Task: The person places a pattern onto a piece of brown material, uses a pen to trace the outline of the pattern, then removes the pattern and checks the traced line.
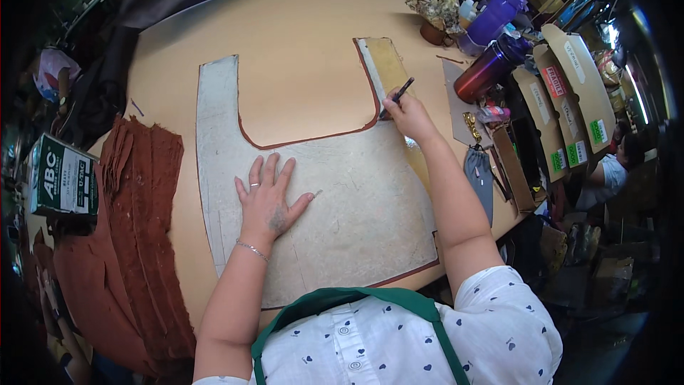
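A large pale grey pattern sheet (356, 199) with a deep U-shaped cutout lies flat on the table. Reddish-brown material (419, 269) shows as a thin border under its cutout and lower right edge. My left hand (267, 196) rests on the sheet below the cutout, palm down, fingers spread. At the cutout's right inner corner, my right hand (407, 117) grips a dark pen (403, 88); the pen's lower end is close to the edge, and the fingers partly hide it. A yellowish strip (387, 60) runs along the sheet's right arm, partly covered by my forearm.
Reddish-brown leather pieces (146, 192) are piled at left beside a green tin (65, 177). Along the right stand a purple bottle (496, 14), a red-purple tumbler (491, 68) and cardboard boxes (573, 100). A grey pouch (479, 171) lies near the right table edge.
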`<state>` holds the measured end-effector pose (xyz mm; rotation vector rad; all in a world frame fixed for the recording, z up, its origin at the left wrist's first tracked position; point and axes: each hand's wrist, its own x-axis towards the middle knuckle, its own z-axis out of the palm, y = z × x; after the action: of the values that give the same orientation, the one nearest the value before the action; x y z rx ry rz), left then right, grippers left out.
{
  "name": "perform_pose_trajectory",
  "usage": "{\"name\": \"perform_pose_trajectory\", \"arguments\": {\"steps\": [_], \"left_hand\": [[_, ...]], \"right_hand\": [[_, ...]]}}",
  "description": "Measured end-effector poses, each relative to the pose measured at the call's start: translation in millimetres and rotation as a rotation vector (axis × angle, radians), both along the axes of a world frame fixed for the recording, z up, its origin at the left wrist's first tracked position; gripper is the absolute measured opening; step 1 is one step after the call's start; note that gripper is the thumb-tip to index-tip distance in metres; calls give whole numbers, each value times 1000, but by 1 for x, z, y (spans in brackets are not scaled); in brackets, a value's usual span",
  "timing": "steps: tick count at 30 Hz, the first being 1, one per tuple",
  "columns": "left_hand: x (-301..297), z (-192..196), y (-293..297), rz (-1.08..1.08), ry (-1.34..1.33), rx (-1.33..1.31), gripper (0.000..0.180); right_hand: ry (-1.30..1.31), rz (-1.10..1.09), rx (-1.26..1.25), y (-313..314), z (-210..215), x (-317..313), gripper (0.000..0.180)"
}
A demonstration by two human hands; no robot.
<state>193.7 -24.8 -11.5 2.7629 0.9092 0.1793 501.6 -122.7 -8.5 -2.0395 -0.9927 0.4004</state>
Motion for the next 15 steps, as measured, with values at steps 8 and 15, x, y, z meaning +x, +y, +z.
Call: {"name": "perform_pose_trajectory", "arguments": {"steps": [8,15], "left_hand": [[-5,-2,0,21,-5,18,67],[-5,-4,2,12,-14,23,69]], "right_hand": [[-40,40,38,31,9,-78,23],[27,210,68,96,1,-140,25]]}}
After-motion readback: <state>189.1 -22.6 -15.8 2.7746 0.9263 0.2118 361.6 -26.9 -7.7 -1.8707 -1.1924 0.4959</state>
